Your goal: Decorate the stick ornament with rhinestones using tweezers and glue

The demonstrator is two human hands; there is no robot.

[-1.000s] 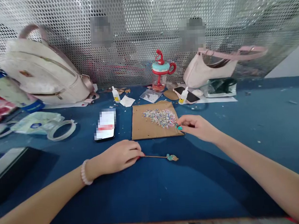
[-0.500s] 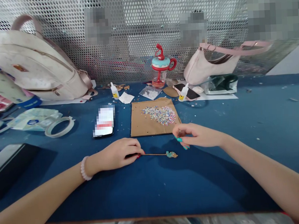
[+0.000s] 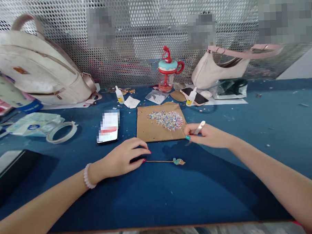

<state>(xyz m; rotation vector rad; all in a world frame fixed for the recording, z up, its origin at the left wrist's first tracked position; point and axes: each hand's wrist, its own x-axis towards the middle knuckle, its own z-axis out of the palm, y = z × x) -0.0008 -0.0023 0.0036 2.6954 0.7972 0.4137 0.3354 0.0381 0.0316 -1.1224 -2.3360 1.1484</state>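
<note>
The right hand [image 3: 210, 136], pinching tweezers [image 3: 199, 128] by the cardboard's [image 3: 147, 132] near right corner, could bump it, scattering sparkly bits [image 3: 171, 119]; the left hand [image 3: 124, 156], fingers parted, might let the stick [image 3: 159, 161] roll.

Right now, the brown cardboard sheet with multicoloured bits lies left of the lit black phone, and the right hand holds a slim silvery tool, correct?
No: the head view shows the brown cardboard sheet right of the lit phone. The right hand holds the slim silvery tool.
</note>
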